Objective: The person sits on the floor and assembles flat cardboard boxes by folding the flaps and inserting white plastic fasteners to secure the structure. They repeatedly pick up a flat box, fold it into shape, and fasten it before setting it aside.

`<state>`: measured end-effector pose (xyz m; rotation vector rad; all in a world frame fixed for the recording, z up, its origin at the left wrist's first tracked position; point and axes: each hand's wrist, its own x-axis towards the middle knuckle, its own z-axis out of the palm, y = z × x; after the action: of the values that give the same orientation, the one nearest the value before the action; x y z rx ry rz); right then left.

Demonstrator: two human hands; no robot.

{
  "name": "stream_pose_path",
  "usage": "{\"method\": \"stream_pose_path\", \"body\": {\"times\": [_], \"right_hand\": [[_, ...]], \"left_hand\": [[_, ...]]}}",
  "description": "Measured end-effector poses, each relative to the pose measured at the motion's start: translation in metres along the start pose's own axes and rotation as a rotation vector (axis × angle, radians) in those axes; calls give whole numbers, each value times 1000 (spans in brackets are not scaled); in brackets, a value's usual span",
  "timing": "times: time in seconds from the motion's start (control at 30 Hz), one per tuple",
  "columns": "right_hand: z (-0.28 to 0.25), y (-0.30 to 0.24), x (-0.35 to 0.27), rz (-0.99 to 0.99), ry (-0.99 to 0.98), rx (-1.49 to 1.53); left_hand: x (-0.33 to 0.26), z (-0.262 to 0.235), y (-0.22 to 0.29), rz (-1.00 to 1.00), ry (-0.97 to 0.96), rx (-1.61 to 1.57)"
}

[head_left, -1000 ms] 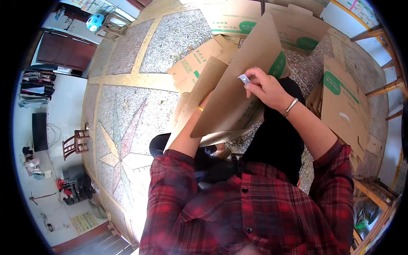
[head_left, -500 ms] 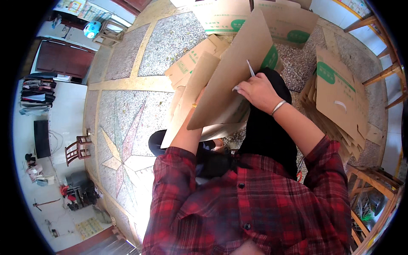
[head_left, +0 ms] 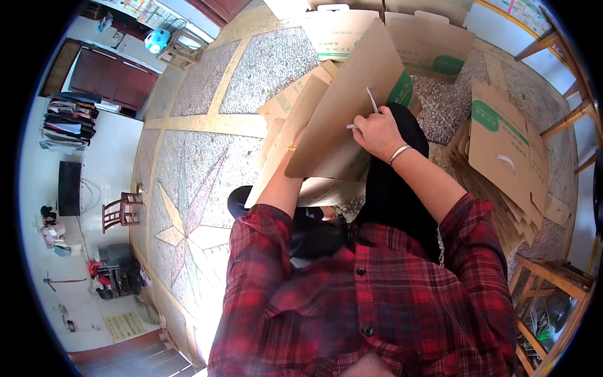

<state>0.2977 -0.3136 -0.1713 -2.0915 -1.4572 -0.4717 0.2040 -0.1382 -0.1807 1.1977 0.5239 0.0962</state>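
A brown cardboard box piece (head_left: 345, 103) with a green print stands tilted across my lap, its large panel resting by my right knee. My right hand (head_left: 379, 134) is closed in a pinch on a thin white strip (head_left: 372, 99) at that panel's right side; one end curls upward, the other pokes out by the fingertips. My left forearm (head_left: 282, 185) reaches up between the large panel and a narrower cardboard flap (head_left: 292, 116) to its left. A yellow band circles that wrist; the panel hides the left fingers.
A fanned stack of flat cardboard boxes (head_left: 502, 135) leans at the right, a white curved strip on its top sheet. More cardboard boxes (head_left: 427, 44) stand ahead, and loose pieces (head_left: 286, 97) lie on the stone floor. Wooden stools (head_left: 546, 276) line the right side.
The view has shifted slightly, moving the room a little to the right. My right hand has moved slightly toward the panel's middle, still pinching the white strip. My left arm stays behind the panel.
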Motion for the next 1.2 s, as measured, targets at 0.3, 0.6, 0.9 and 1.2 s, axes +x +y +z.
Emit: {"method": "stream_pose_path", "body": {"times": [0.3,0.6,0.9,1.2], "right_hand": [[1,5,-4,-280,-197,9],[-5,11,0,127,-110,47],[-1,10,-3,-33,-63,133],[-4,18,-7,-188,-282,194]], "left_hand": [[-2,8,-2,-17,-26,-23],[-2,11,-1,-32,-59,-69],[-5,18,-1,-48,-91,-151],[-7,25,3,-92,-127,-262]]}}
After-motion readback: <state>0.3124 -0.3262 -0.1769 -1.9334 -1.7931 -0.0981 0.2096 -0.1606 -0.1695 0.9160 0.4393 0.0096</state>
